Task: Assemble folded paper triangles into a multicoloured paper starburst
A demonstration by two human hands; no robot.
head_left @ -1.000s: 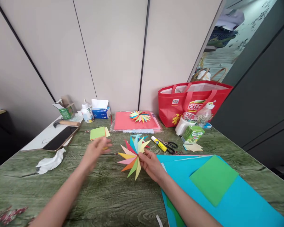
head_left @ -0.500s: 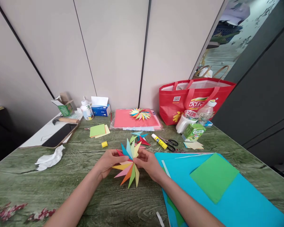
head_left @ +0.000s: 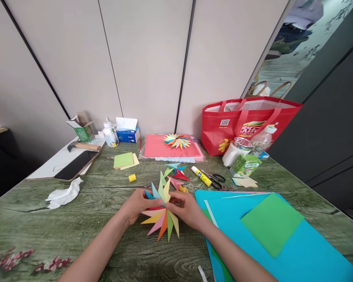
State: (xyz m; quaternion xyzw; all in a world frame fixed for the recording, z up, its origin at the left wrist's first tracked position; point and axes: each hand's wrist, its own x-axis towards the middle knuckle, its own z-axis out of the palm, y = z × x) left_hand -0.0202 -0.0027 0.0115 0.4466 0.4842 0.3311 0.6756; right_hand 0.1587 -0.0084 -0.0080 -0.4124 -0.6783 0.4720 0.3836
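Observation:
A many-pointed folded paper star (head_left: 162,223) in several colours is held above the table between both hands. My left hand (head_left: 139,204) pinches its left side near the blue and red points. My right hand (head_left: 186,206) pinches it at the centre right, thumb by the pale yellow point. The fingers behind the star are partly hidden. Just beyond it lie loose folded paper pieces (head_left: 176,182) in pink, red, blue and yellow. A glue stick (head_left: 201,176) and black-handled scissors (head_left: 216,180) rest to their right.
A finished-looking paper star (head_left: 177,141) sits on a red paper pack (head_left: 153,147). Blue sheets (head_left: 299,250) with a green square (head_left: 272,224) cover the right. A phone (head_left: 76,165), hammer (head_left: 85,146), crumpled tissue (head_left: 64,194) and yellow cap (head_left: 132,178) lie left; a red bag (head_left: 211,131) stands behind.
The star has turned a little in my hands, its lower points swinging right. Both hands stay pinched on it. The camera view has shifted slightly.

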